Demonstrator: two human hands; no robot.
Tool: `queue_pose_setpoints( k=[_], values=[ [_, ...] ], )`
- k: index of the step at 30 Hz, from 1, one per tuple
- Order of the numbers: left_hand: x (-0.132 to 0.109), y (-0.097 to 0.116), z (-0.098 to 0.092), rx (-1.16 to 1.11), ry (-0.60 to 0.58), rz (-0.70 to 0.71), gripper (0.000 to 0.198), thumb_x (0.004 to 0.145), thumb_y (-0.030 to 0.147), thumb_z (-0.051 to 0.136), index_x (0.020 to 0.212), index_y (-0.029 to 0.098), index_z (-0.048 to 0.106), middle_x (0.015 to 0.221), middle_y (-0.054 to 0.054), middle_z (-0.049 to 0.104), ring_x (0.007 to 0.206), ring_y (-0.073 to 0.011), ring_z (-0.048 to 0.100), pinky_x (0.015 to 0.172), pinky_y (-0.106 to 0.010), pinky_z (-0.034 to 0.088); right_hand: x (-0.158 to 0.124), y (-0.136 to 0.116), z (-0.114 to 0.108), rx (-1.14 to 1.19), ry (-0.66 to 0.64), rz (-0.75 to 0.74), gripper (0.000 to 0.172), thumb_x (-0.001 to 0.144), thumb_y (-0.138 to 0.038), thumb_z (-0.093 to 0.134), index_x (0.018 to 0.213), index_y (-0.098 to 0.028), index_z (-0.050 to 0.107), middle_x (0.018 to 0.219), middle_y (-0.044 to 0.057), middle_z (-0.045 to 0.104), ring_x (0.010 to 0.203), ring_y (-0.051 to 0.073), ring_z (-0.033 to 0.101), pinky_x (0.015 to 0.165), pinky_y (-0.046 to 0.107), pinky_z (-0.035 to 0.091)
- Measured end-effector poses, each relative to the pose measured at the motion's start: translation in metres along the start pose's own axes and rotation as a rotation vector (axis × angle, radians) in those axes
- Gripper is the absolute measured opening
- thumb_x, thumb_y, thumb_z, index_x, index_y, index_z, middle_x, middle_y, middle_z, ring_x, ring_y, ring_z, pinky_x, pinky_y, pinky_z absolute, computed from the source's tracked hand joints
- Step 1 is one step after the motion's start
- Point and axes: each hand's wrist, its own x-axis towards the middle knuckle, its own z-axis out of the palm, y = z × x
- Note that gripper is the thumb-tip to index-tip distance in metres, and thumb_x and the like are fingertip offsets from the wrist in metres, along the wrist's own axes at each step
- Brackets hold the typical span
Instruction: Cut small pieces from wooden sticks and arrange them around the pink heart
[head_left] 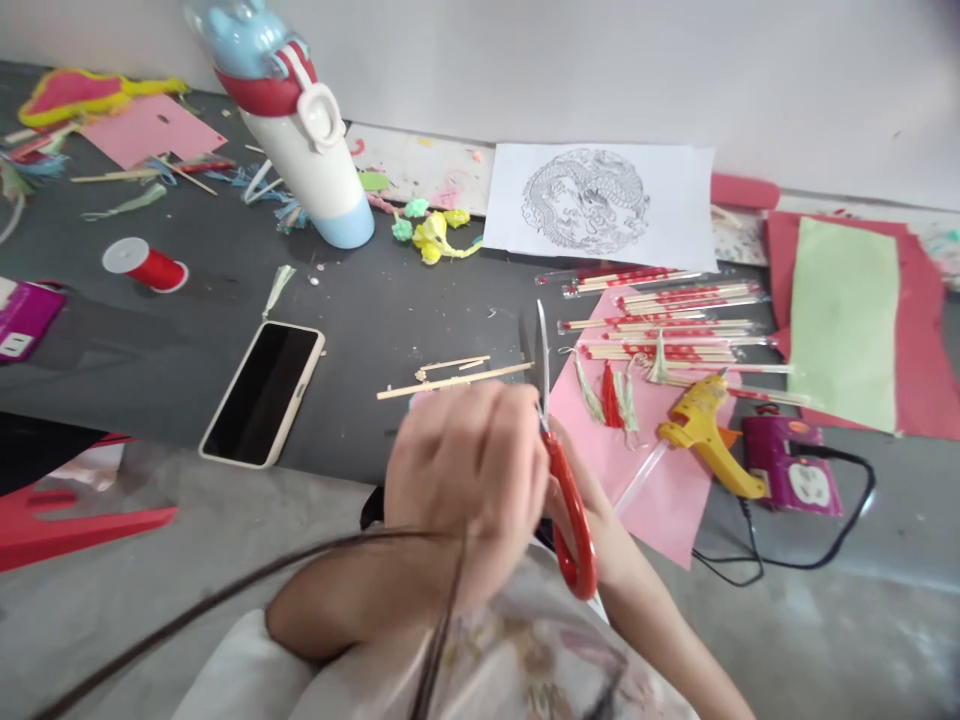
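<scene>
My left hand [469,460] is closed, knuckles up, in front of the table edge. Whatever its fingers hold is hidden beneath it. Close on its right, my right hand [589,505] grips red-handled scissors [574,525] whose blades point up and away from me. Just beyond my left knuckles is a thin wooden stick [450,383], its right end close to the blades. Shorter stick pieces [454,366] lie behind it.
Packaged sticks [675,325] and tassels [609,395] lie on pink paper [667,500], beside a yellow glue gun [701,425] with a cord. A phone [262,395], red thread spool [146,265] and water bottle [307,150] are left. A dragon drawing [589,203] is behind.
</scene>
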Motion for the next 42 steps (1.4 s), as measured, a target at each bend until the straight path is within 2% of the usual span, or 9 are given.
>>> queue_pose_setpoints(
  k=[3,7,12,16,21,30,34,39,42],
  values=[
    [0.002,-0.015,0.009,0.107,-0.074,-0.01,0.01,0.091,0.015,0.055,0.098,0.014,0.062,0.092,-0.008,0.067,0.087,-0.0253,0.062,0.079,-0.039,0.047,-0.005,-0.004,0.0,0.038,-0.066,0.034,0.047,0.096,-0.047,0.053,0.137,-0.031,0.038,0.084,-0.002,0.044,0.072,0.015,0.043,0.065,0.027,0.043],
    [-0.005,-0.022,0.022,0.199,-0.182,0.036,0.011,0.093,0.014,0.052,0.093,0.017,0.062,0.077,-0.002,0.063,0.07,-0.0201,0.06,0.065,-0.033,0.041,-0.013,-0.003,0.001,-0.024,-0.109,0.039,0.051,0.096,-0.047,0.053,0.141,-0.03,0.034,0.086,-0.002,0.043,0.074,0.015,0.041,0.067,0.028,0.039],
    [-0.01,-0.025,0.023,0.219,-0.196,0.036,0.015,0.093,0.011,0.052,0.087,0.02,0.063,0.069,0.002,0.061,0.06,-0.0156,0.058,0.051,-0.031,0.031,-0.016,-0.003,0.001,-0.051,-0.15,0.009,0.05,0.096,-0.058,0.046,0.136,-0.031,0.035,0.084,-0.002,0.039,0.069,0.015,0.036,0.061,0.029,0.036],
    [-0.008,-0.025,0.019,0.214,-0.224,0.057,0.017,0.094,0.014,0.052,0.081,0.02,0.061,0.067,0.001,0.06,0.06,-0.0155,0.06,0.049,-0.03,0.028,-0.016,-0.005,-0.002,-0.123,-0.211,-0.052,0.051,0.097,-0.061,0.038,0.137,-0.029,0.03,0.086,-0.001,0.039,0.069,0.016,0.036,0.064,0.031,0.037],
    [-0.004,-0.023,0.015,0.21,-0.35,0.002,0.019,0.095,0.015,0.049,0.081,0.02,0.059,0.069,0.0,0.063,0.062,-0.0164,0.063,0.049,-0.03,0.025,-0.016,-0.004,-0.007,-0.146,-0.263,-0.071,0.054,0.096,-0.063,0.035,0.139,-0.031,0.031,0.086,0.0,0.038,0.071,0.018,0.036,0.065,0.033,0.037],
    [0.002,-0.022,0.011,0.217,-0.475,-0.046,0.016,0.097,0.017,0.048,0.089,0.02,0.062,0.077,-0.001,0.067,0.061,-0.0179,0.065,0.048,-0.03,0.025,-0.017,-0.009,-0.008,-0.182,-0.251,-0.042,0.055,0.097,-0.063,0.034,0.139,-0.029,0.031,0.085,0.0,0.041,0.072,0.018,0.038,0.071,0.035,0.039],
    [0.004,-0.023,0.008,0.221,-0.521,-0.043,0.014,0.096,0.018,0.049,0.09,0.02,0.062,0.078,-0.001,0.068,0.061,-0.0186,0.065,0.047,-0.03,0.023,-0.018,-0.007,-0.008,-0.168,-0.225,0.011,0.048,0.099,-0.058,0.035,0.138,-0.03,0.032,0.083,-0.001,0.042,0.071,0.017,0.038,0.07,0.034,0.038],
    [0.009,-0.027,0.011,0.221,-0.504,-0.007,0.015,0.094,0.014,0.05,0.088,0.02,0.062,0.078,-0.002,0.067,0.065,-0.0204,0.064,0.048,-0.032,0.029,-0.015,-0.001,-0.005,-0.082,-0.173,0.004,0.036,0.099,-0.056,0.039,0.124,-0.03,0.043,0.08,-0.002,0.039,0.07,0.017,0.036,0.065,0.032,0.037],
    [0.013,-0.022,0.011,0.265,-0.328,0.054,0.017,0.095,0.017,0.049,0.095,0.017,0.066,0.085,-0.008,0.068,0.085,-0.0261,0.064,0.065,-0.036,0.042,-0.011,0.0,-0.002,-0.086,-0.091,-0.024,0.035,0.099,-0.056,0.039,0.119,-0.029,0.047,0.076,-0.003,0.038,0.065,0.015,0.036,0.058,0.031,0.037]
  ],
)
